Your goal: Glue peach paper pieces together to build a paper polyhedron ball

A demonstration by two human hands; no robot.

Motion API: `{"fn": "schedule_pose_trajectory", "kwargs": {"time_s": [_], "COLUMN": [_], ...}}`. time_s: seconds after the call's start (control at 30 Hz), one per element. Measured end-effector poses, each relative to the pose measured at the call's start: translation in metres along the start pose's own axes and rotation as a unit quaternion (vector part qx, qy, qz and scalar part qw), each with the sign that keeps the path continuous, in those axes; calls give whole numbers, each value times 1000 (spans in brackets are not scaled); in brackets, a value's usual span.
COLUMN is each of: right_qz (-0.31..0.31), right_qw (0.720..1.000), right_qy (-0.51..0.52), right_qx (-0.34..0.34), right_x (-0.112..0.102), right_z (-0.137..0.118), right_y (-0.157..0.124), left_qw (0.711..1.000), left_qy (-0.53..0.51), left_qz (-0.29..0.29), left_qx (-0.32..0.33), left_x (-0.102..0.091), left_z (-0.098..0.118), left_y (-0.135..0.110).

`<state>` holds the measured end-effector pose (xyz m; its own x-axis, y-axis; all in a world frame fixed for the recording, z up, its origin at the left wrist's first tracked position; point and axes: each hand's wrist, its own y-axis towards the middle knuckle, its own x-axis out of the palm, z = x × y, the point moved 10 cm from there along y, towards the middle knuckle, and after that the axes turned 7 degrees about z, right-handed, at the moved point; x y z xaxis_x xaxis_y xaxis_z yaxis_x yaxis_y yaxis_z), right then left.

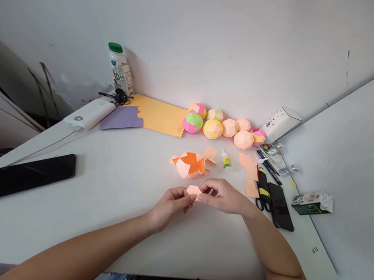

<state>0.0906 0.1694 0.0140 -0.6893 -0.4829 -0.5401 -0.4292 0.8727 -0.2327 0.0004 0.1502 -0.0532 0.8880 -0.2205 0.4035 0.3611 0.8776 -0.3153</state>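
Both of my hands meet over the white table (120,190) near its front edge. My left hand (170,205) and my right hand (222,195) pinch a small folded peach paper piece (194,190) between their fingertips. Just behind them lies a half-built orange and peach paper shell (191,164), open at the top. A small glue bottle (226,159) stands to its right. Loose peach paper squares (248,165) lie further right.
Several finished paper balls (213,128) line the wall. Scissors (263,190), pens and a black phone (280,206) lie at the right, beside a small carton (311,203). A black tablet (27,175), white power bank (89,114), keys, drink bottle (121,70), purple and yellow paper sheets sit left and back.
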Motion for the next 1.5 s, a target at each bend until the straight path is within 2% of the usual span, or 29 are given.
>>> {"fn": "schedule_pose_trajectory", "kwargs": {"time_s": [0.17, 0.3, 0.37, 0.43, 0.5, 0.6, 0.67, 0.77, 0.93, 1.0, 1.1, 1.2, 1.33, 1.5], "right_qz": [-28, -60, -70, -57, -12, 77, 102, 60, -16, -34, -58, -81, -84, -26], "right_qw": [998, 996, 996, 996, 996, 989, 985, 984, 962, 948, 924, 905, 900, 910], "right_qy": [14, 23, 31, 52, 88, 125, 133, 164, 273, 317, 379, 417, 426, 413], "right_qx": [54, 58, 55, 47, 29, -13, -31, -22, -10, 2, 15, 23, 28, 35], "right_x": [1, 7, 10, 7, -3, -25, -33, -26, -10, -6, 1, 10, 21, 17], "right_z": [12, 16, 16, 15, 13, 13, 19, 28, 23, 18, 9, -1, -9, -5], "right_y": [0, 0, 1, 3, 9, 19, 26, 34, 31, 28, 22, 15, 8, 7], "left_qw": [998, 995, 995, 995, 993, 983, 976, 974, 974, 980, 988, 979, 972, 966], "left_qy": [64, 83, 83, 85, 87, 92, 93, 64, -11, -55, -133, -185, -186, -153], "left_qz": [-20, -50, -45, -25, 15, 113, 172, 212, 223, 189, 53, -70, -137, -195], "left_qx": [2, 20, 31, 50, 81, 111, 93, 51, 27, 34, 55, 55, 49, 79], "left_x": [4, 10, 8, 2, -8, -29, -41, -48, -48, -41, -15, 5, 12, 26], "left_z": [2, 8, 10, 12, 17, 22, 19, 11, 11, 15, 26, 32, 32, 46], "left_y": [-2, -3, -2, 0, 1, 0, -1, 0, 4, 8, 13, 11, 8, 1]}}
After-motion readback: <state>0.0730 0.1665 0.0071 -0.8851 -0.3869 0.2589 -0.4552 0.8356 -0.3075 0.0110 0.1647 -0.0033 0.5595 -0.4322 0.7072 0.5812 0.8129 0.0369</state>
